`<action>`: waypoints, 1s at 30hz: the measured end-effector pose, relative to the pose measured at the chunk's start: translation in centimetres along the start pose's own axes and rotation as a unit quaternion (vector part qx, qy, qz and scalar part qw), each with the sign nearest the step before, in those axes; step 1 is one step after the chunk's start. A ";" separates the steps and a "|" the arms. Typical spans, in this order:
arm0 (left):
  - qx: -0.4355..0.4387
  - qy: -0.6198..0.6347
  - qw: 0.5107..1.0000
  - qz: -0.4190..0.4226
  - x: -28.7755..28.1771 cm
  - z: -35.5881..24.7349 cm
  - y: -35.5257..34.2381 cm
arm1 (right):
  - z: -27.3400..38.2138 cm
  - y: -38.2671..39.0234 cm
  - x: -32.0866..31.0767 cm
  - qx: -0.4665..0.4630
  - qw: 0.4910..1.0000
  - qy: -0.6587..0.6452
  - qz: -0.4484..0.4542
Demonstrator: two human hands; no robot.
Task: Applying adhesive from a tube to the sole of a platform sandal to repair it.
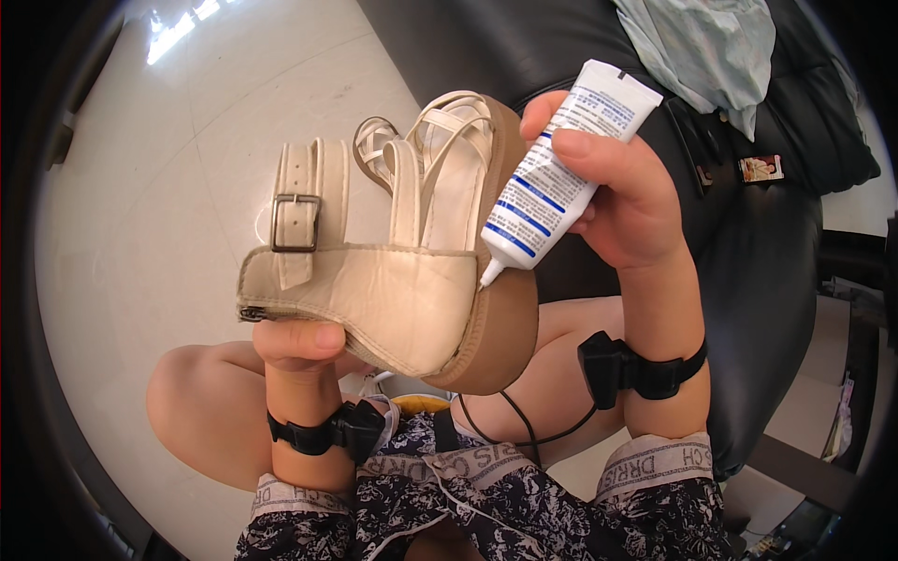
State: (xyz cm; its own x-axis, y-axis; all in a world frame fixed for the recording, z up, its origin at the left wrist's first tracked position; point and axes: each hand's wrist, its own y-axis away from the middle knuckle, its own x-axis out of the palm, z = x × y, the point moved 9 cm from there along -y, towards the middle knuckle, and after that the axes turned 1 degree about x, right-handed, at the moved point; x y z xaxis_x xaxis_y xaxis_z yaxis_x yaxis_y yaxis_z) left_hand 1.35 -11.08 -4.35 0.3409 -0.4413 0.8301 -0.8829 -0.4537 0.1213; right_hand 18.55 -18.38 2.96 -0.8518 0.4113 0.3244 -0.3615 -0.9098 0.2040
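Observation:
A cream strappy sandal (393,290) with a thick tan sole and a buckled ankle strap is held up in front of me, its toe end pointing away. My left hand (297,342) grips it from below at the heel opening, thumb showing near the zipper end; the other fingers are hidden behind the shoe. In my right hand (617,187) is a white glue-like squeeze tube (544,192) with blue stripes, pinched between thumb and fingers and tilted nozzle-down. Its narrow tip is at the seam where the sandal's upper meets the sole.
A black leather sofa (561,56) lies beyond and to the right, with a pale cloth (706,47) and a phone-like lit screen (760,168) on it. Pale glossy floor (168,234) spreads at left. Both wrists wear black bands, and a black cable (533,432) hangs between them.

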 end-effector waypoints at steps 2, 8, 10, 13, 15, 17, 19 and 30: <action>-0.002 -0.004 1.000 0.000 0.0 0.0 0.0 | -0.2 0.0 0.2 0.000 1.000 0.002 0.005; 0.001 -0.014 1.000 0.013 0.0 -0.1 0.5 | -0.2 0.4 0.5 -0.013 0.999 0.034 0.006; 0.001 -0.017 1.000 0.016 0.0 -0.2 0.8 | -0.1 0.4 0.4 -0.014 0.999 0.034 0.007; -0.001 -0.021 1.000 0.021 0.4 -0.3 0.7 | 0.1 0.4 0.1 -0.002 0.999 0.044 -0.003; -0.002 -0.025 0.999 0.024 0.5 -0.4 0.7 | 0.3 0.3 -0.3 -0.006 0.997 0.075 -0.028; -0.003 -0.031 0.999 0.026 0.6 -0.6 0.8 | 0.5 0.3 -0.3 -0.008 0.997 0.077 -0.029; -0.006 -0.037 0.999 0.026 0.5 -0.6 0.8 | 0.7 0.2 -0.2 -0.012 0.996 0.079 -0.028; -0.009 -0.066 0.997 0.050 0.9 -1.1 0.1 | 2.3 0.4 -2.4 -0.070 0.995 -0.032 -0.058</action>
State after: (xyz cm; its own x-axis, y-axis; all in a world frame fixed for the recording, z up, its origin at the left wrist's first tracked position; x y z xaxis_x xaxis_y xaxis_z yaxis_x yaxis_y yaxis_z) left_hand 1.19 -10.72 -3.02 0.2900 -0.5823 0.7595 -0.9197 -0.3890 0.0529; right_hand 21.37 -19.60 4.40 -0.7766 0.5133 0.3653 -0.5098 -0.8527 0.1144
